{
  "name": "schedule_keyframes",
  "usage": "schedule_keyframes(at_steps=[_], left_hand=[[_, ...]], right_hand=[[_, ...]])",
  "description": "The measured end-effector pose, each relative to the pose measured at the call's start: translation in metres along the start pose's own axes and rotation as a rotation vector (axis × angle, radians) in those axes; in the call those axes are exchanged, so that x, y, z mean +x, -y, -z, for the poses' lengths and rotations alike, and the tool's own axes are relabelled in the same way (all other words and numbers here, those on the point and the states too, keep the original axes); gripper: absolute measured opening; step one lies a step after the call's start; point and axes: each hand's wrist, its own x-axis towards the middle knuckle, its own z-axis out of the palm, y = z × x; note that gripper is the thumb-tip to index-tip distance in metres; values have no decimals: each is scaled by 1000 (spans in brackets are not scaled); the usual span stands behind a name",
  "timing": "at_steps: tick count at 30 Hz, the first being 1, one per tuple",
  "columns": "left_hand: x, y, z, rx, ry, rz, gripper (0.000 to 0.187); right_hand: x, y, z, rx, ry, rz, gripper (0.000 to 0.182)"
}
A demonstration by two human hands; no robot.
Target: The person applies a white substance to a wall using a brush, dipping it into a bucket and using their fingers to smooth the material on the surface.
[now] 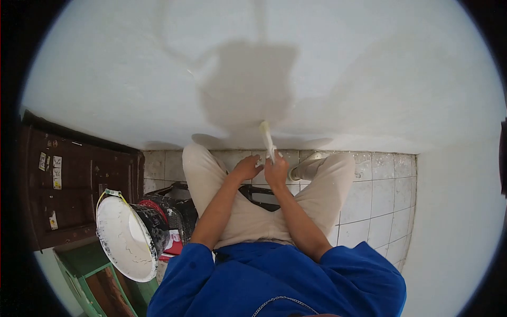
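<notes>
My right hand is closed round the handle of a paintbrush, which is smeared with white. Its pale yellow bristle end points forward and overlaps the white wall in this view. Just to the left, my left hand is held over my lap with nothing in it, its fingers loosely bent and the thumb apart. A wide shadow falls on the wall in front of both hands.
On my left, a paint bucket with white inside and a yellow-wrapped handle stands beside a black, paint-spattered object. A brown door is farther left. White floor tiles with paint specks lie right of my knees.
</notes>
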Motion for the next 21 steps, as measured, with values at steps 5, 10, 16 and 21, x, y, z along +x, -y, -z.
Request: schedule_keyframes(at_steps=[5,10,16,21], left_hand=[[2,-4,-2,-18,9,10,48],[-1,-9,4,18,1,8,48],[-1,-11,1,32,1,10,48],[0,-10,1,23,1,13,47]], right_hand=[[31,70,37,114,-116,57,22],[4,-14,0,-139,24,-24,21],[20,40,30,49,-19,-13,21],[10,-12,3,-102,29,24,18]])
